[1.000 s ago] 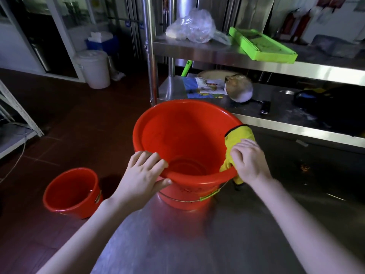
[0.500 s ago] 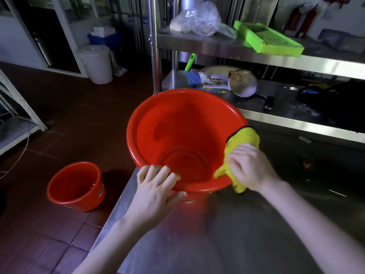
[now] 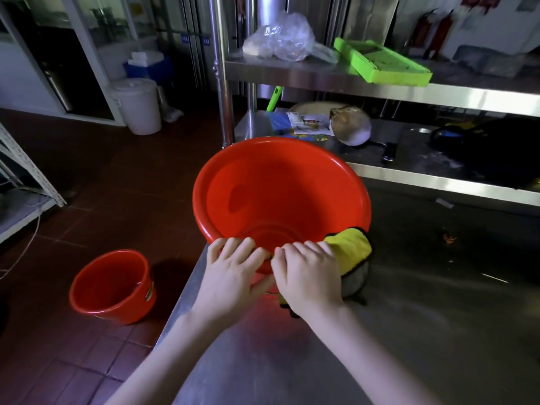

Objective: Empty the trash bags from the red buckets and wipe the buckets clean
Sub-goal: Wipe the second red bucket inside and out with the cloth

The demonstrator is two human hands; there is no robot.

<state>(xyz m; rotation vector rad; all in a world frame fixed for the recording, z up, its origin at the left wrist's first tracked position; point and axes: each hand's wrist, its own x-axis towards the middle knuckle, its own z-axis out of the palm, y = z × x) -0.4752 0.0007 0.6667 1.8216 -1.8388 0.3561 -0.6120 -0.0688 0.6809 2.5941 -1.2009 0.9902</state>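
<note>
Fingers (image 3: 230, 248) of your left hand (image 3: 233, 276) grip the red bucket's (image 3: 277, 194) near rim on the steel table (image 3: 409, 331), your right hand (image 3: 309, 276) curled over the yellow cloth (image 3: 350, 247) and pressing it there, so you look mid-wipe and should next turn the bucket.

A green tray (image 3: 382, 63) and plastic bag (image 3: 282, 38) share the shelf (image 3: 292, 75)

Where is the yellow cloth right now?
In the head view, the yellow cloth is draped over the near right rim of the big red bucket, held there by the right hand.

1 head-worn view (wide-angle), forward and down, close over hands (image 3: 271, 276).
</note>
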